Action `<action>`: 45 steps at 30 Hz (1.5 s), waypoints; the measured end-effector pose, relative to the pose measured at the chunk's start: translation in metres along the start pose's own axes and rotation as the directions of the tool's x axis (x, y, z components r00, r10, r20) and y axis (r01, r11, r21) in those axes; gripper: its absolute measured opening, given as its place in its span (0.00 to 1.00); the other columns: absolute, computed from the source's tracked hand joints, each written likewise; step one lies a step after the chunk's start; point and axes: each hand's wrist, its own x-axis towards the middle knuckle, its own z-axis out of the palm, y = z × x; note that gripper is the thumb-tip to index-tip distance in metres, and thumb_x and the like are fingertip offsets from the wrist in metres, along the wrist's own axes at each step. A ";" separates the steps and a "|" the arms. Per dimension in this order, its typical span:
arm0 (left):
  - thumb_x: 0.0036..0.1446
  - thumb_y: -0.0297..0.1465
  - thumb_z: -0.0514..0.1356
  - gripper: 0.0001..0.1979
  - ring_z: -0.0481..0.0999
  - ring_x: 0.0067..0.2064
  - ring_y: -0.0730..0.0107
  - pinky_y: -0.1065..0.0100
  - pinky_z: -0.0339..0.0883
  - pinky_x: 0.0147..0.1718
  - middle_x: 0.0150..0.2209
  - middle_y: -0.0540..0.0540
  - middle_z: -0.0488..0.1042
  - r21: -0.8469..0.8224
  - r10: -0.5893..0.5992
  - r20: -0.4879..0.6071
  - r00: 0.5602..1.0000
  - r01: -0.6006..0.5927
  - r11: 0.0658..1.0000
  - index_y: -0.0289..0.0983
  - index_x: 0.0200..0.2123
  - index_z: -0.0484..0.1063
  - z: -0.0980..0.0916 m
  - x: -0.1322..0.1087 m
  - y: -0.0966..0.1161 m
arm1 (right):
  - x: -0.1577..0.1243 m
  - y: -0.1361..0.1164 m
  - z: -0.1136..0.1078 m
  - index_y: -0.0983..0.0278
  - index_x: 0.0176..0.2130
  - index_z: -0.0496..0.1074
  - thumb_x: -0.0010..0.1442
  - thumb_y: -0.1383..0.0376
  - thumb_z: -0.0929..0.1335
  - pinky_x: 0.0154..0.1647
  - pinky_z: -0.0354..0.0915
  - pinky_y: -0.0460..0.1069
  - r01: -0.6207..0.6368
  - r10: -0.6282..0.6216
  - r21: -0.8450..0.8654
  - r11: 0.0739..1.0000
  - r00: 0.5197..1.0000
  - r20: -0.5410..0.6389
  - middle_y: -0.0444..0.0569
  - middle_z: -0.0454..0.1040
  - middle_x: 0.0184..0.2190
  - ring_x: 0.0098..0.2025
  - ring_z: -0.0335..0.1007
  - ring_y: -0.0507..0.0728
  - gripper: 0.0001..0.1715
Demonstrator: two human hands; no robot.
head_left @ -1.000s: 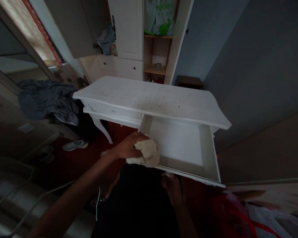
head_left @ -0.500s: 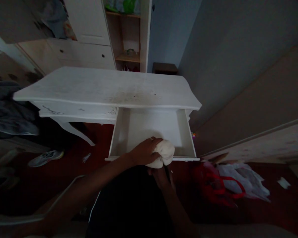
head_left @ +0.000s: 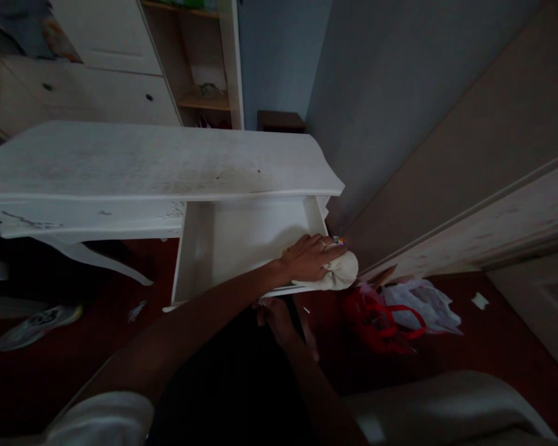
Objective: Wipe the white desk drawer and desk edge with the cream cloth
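A pale, bunched cloth [head_left: 343, 271] lies over the front right corner of a pulled-out white drawer [head_left: 193, 260]. My left hand [head_left: 309, 257], with a ring on one finger, is closed on this cloth and presses it against the drawer's rim. Part of the cloth is covered by the fingers. Below the drawer's front edge is my right hand [head_left: 276, 317], its fingers curled at the front panel and holding it. Shadow hides some of those fingers. The drawer belongs to a white table [head_left: 134, 158] with dark smudges on its top.
A grey-blue wall [head_left: 400, 111] runs close along the right. On the reddish floor lie a red bag [head_left: 372, 325], a white plastic bag [head_left: 423, 303] and a shoe [head_left: 39, 325]. Behind the table stands a white cabinet [head_left: 106, 93] with open shelves.
My left hand has carried the cloth right, from the middle of the drawer's front edge to its right corner. My right hand sits lower at the front, apart from the cloth. The view has shifted right.
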 end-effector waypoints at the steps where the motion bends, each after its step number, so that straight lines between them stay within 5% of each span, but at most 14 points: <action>1: 0.59 0.30 0.54 0.27 0.68 0.55 0.54 0.56 0.64 0.50 0.57 0.39 0.68 0.033 -0.016 -0.006 1.000 0.016 0.999 0.39 0.62 0.61 0.000 0.002 -0.005 | 0.000 0.000 0.001 0.65 0.27 0.77 0.51 0.44 0.68 0.22 0.56 0.47 0.019 -0.019 0.016 1.000 1.000 0.013 0.45 0.69 0.17 0.19 0.61 0.51 0.27; 6: 0.58 0.28 0.55 0.26 0.66 0.56 0.52 0.55 0.63 0.51 0.59 0.39 0.66 0.137 -0.189 -0.072 0.979 0.197 0.971 0.41 0.61 0.61 -0.003 0.019 -0.036 | 0.001 0.002 0.003 0.65 0.26 0.76 0.52 0.46 0.68 0.20 0.54 0.46 0.076 -0.080 0.092 0.993 0.996 0.049 0.46 0.72 0.20 0.18 0.59 0.49 0.25; 13: 0.60 0.31 0.57 0.26 0.71 0.52 0.53 0.57 0.66 0.48 0.56 0.36 0.69 0.129 -0.442 -0.174 0.880 0.466 0.875 0.39 0.61 0.58 -0.009 0.048 -0.070 | -0.003 0.000 0.004 0.65 0.27 0.77 0.55 0.45 0.68 0.21 0.54 0.47 0.093 -0.096 0.085 0.992 0.995 0.033 0.46 0.69 0.16 0.18 0.61 0.52 0.25; 22: 0.61 0.33 0.56 0.26 0.71 0.53 0.58 0.60 0.66 0.51 0.55 0.39 0.70 0.101 -0.441 -0.194 0.876 0.465 0.880 0.37 0.62 0.59 0.011 0.027 -0.096 | 0.004 0.012 -0.001 0.63 0.27 0.76 0.57 0.44 0.68 0.22 0.63 0.51 0.034 -0.035 0.009 0.999 0.996 0.083 0.45 0.68 0.16 0.21 0.67 0.56 0.26; 28: 0.61 0.29 0.54 0.24 0.68 0.56 0.55 0.57 0.63 0.52 0.57 0.40 0.69 0.253 -0.337 -0.184 0.923 0.376 0.892 0.41 0.61 0.62 0.018 0.024 -0.116 | -0.006 0.005 -0.004 0.65 0.50 0.70 0.66 0.57 0.67 0.42 0.73 0.54 0.014 -0.011 -0.033 0.999 0.996 0.090 0.50 0.73 0.47 0.42 0.73 0.56 0.18; 32: 0.61 0.26 0.52 0.23 0.66 0.58 0.53 0.53 0.62 0.52 0.59 0.40 0.69 0.334 -0.320 -0.210 0.924 0.376 0.864 0.43 0.59 0.65 0.021 0.028 -0.127 | -0.013 -0.003 -0.009 0.65 0.49 0.71 0.66 0.56 0.67 0.40 0.73 0.54 0.038 -0.034 -0.050 0.998 0.997 0.071 0.50 0.74 0.45 0.41 0.73 0.56 0.18; 35: 0.64 0.26 0.49 0.21 0.65 0.60 0.52 0.53 0.61 0.51 0.60 0.41 0.68 0.415 -0.240 -0.179 0.954 0.294 0.861 0.45 0.58 0.67 0.019 0.017 -0.140 | -0.016 -0.007 -0.011 0.65 0.45 0.74 0.66 0.55 0.66 0.37 0.72 0.52 0.049 -0.046 -0.051 0.997 0.997 0.064 0.49 0.75 0.41 0.35 0.73 0.55 0.17; 39: 0.66 0.28 0.48 0.20 0.66 0.59 0.56 0.56 0.61 0.48 0.63 0.42 0.65 0.441 -0.196 -0.100 0.976 0.220 0.870 0.47 0.57 0.67 0.009 -0.018 -0.160 | -0.014 -0.004 -0.009 0.64 0.50 0.71 0.65 0.57 0.67 0.43 0.72 0.55 0.032 -0.030 -0.050 0.998 0.998 0.050 0.50 0.73 0.48 0.44 0.73 0.58 0.18; 42: 0.65 0.27 0.50 0.20 0.66 0.60 0.57 0.56 0.60 0.51 0.63 0.43 0.66 0.413 -0.235 -0.102 0.967 0.256 0.874 0.49 0.57 0.67 -0.002 -0.048 -0.171 | -0.008 0.003 -0.004 0.65 0.53 0.70 0.65 0.58 0.68 0.46 0.72 0.57 0.013 -0.011 -0.046 0.999 0.999 0.037 0.52 0.71 0.52 0.48 0.72 0.60 0.20; 45: 0.64 0.27 0.52 0.20 0.66 0.59 0.55 0.54 0.57 0.54 0.61 0.41 0.69 0.397 -0.318 -0.141 0.938 0.347 0.849 0.48 0.57 0.68 -0.012 -0.075 -0.174 | -0.001 0.012 -0.001 0.64 0.49 0.71 0.66 0.56 0.67 0.41 0.72 0.53 -0.005 0.006 -0.036 0.999 0.999 0.041 0.50 0.74 0.45 0.41 0.73 0.56 0.17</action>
